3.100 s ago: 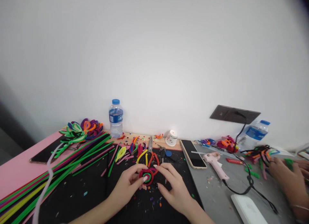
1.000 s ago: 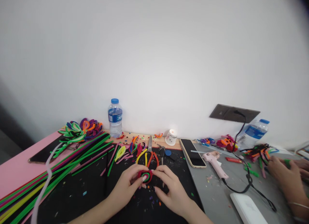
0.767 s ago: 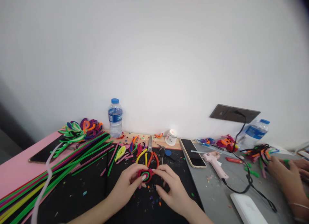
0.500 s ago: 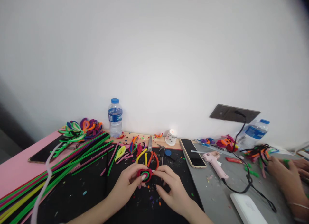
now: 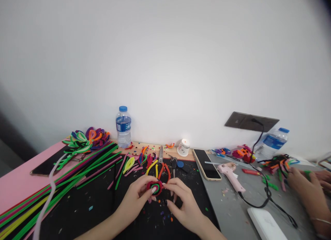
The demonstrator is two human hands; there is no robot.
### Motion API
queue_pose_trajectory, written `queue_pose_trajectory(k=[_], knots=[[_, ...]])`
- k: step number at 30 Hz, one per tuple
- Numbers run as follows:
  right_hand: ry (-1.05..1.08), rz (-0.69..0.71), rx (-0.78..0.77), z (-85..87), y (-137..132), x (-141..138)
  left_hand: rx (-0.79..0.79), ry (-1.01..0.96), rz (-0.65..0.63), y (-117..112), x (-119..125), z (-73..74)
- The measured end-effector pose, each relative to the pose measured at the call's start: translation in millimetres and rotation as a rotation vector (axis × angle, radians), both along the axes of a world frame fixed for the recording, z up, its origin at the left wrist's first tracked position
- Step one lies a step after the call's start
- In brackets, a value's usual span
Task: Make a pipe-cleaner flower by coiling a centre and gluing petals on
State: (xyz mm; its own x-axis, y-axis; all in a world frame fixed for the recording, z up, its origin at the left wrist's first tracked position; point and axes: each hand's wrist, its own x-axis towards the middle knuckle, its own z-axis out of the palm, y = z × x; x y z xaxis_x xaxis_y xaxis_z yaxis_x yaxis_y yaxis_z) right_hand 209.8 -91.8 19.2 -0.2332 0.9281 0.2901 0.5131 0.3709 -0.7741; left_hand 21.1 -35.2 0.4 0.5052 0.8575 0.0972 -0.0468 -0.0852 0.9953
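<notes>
My left hand point(image 5: 138, 196) is closed on a small round coil of fuzzy pipe cleaner point(image 5: 158, 191), dark red outside with green rings and a pink middle. The thumb presses on its face while the fingers curl behind. At the coil's right edge, the fingertips of my right hand point(image 5: 182, 197) touch or nearly touch it; its thumb stands apart, lower down. Just beyond both hands lie scissors point(image 5: 161, 154) with yellow handles and a second pair with orange-red handles point(image 5: 164, 171). Cut pink pipe cleaners point(image 5: 132, 169) and a yellow loop point(image 5: 129, 164) are to their left.
Long pipe cleaners point(image 5: 77, 179) cover the left side. A water bottle point(image 5: 123, 128) and paper cup point(image 5: 183, 147) stand by the wall. To the right are a phone point(image 5: 207, 165), a pink glue gun point(image 5: 231, 177) with its cord, a white case point(image 5: 267, 223) and another person's hands point(image 5: 305, 188).
My right thumb and fingers have shifted slightly beside the coil. My left hand keeps its hold, and the surrounding objects are unchanged.
</notes>
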Motion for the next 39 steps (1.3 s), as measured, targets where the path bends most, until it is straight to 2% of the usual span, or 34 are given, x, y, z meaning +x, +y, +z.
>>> queue_pose_trajectory(k=[8,13,19,24,34,39], knots=[[0.157,-0.15,0.039,-15.8,3,-19,-0.05,-0.062,0.05,-1,3,-1.4],[0.256,-0.223,0.005,-25.7,6,-29,-0.094,-0.088,0.068,-1,5,-1.6],[0.407,-0.228,-0.046,-27.8,15,-37,-0.153,-0.125,0.097,1,5,0.4],[0.511,-0.177,-0.075,-29.1,21,-43,-0.156,-0.146,0.112,2,5,0.0],[0.635,-0.178,-0.154,-33.9,22,-43,-0.17,-0.111,0.075,0,6,-1.6],[0.687,-0.213,-0.198,-32.0,23,-37,-0.122,-0.055,-0.007,6,3,-5.2]])
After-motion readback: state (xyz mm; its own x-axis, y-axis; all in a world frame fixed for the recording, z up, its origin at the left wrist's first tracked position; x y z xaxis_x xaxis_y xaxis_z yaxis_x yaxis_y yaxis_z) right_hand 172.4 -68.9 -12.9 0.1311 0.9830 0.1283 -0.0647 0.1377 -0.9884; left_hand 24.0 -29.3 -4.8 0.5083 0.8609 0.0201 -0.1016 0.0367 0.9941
